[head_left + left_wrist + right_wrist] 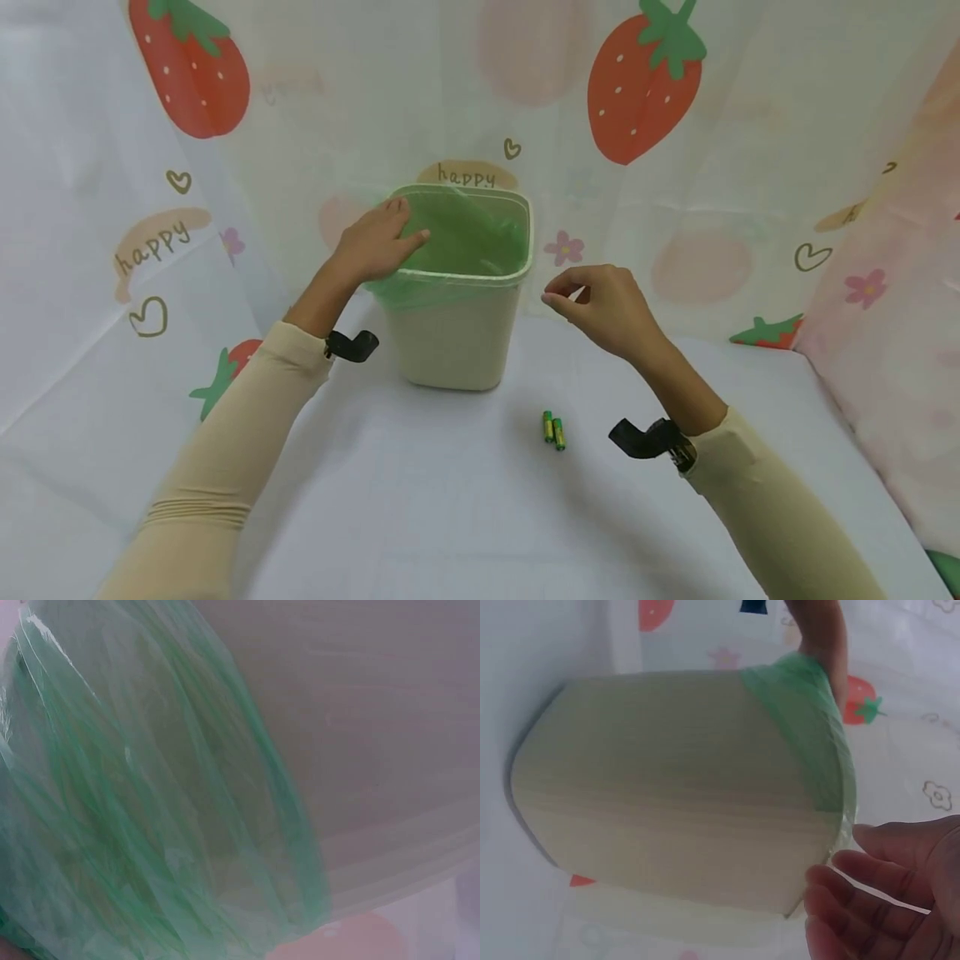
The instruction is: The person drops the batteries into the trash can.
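A cream trash bin (457,337) stands upright on the white table, lined with a green plastic bag (468,229). The bag folds over the rim on the left and front; in the left wrist view its wrinkled green film (142,780) hangs outside the wall. My left hand (378,242) rests on the bag at the bin's left rim, thumb stretched over the opening. Right of the bin my right hand (600,304) hovers with loosely bent fingers and nothing visible between them. In the right wrist view, that hand's fingers (885,877) are near the rim.
Two small green batteries (553,430) lie side by side on the white tabletop (450,500), in front of the bin and to its right. A strawberry-printed cloth (360,108) hangs behind the bin and along the sides.
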### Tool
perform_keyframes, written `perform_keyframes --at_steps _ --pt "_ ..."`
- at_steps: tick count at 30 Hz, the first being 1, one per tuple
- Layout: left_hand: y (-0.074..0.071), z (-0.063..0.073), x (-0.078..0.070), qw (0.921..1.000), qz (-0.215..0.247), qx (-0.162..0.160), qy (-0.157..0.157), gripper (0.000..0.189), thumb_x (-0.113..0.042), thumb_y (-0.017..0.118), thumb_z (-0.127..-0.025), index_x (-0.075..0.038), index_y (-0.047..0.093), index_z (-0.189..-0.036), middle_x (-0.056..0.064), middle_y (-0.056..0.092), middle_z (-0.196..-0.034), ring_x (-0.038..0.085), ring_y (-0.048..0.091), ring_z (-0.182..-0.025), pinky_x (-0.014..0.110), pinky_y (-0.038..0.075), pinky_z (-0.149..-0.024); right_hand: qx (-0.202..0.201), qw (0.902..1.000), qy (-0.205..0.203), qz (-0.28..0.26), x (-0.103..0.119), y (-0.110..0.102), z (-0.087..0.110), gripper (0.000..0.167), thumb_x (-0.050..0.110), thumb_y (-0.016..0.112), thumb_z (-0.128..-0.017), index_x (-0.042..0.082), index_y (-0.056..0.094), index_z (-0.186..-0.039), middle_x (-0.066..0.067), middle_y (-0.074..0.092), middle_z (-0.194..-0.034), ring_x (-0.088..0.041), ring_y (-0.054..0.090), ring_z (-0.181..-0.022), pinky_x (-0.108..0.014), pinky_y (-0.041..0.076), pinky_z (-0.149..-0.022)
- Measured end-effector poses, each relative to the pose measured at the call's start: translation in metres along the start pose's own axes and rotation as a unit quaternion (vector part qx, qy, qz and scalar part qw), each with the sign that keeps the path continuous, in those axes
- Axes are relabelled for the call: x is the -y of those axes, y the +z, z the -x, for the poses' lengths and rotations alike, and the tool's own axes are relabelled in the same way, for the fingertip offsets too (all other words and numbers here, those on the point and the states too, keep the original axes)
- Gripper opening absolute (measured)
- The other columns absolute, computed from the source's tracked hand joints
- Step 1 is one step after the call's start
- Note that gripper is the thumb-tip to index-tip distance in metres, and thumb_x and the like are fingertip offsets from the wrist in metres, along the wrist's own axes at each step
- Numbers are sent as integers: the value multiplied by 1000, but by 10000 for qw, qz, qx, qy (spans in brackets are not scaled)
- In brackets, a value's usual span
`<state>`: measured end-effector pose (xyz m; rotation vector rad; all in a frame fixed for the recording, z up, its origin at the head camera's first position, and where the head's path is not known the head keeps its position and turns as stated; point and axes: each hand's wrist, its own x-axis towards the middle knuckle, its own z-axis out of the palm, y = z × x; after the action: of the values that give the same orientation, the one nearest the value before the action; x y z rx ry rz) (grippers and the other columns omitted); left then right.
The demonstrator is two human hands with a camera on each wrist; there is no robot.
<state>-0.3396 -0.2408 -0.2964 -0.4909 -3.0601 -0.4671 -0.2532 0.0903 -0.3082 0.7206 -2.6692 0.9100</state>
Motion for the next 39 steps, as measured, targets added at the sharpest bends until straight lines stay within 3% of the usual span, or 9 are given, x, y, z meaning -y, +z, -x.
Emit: perform_keyframes --at_steps 17,39 --pt "4 -3 4 10000 -20 -41 38 77 -48 31 -111 4 3 -161 20 -2 -169 33 -1 -156 51 8 -125 197 9989 426 -57 -32 33 47 13 24 72 -97 14 80 -101 -1 74 -94 -14 66 -70 -32 52 -58" --pt "2 -1 3 10000 -25 -25 37 78 -49 29 -110 3 2 -161 20 -3 -168 33 -3 -156 49 6 -126 433 9920 1113 -408 -66 70 78 14 21 74 -95 10 79 -102 -3 75 -94 -13 66 -66 -32 51 -53"
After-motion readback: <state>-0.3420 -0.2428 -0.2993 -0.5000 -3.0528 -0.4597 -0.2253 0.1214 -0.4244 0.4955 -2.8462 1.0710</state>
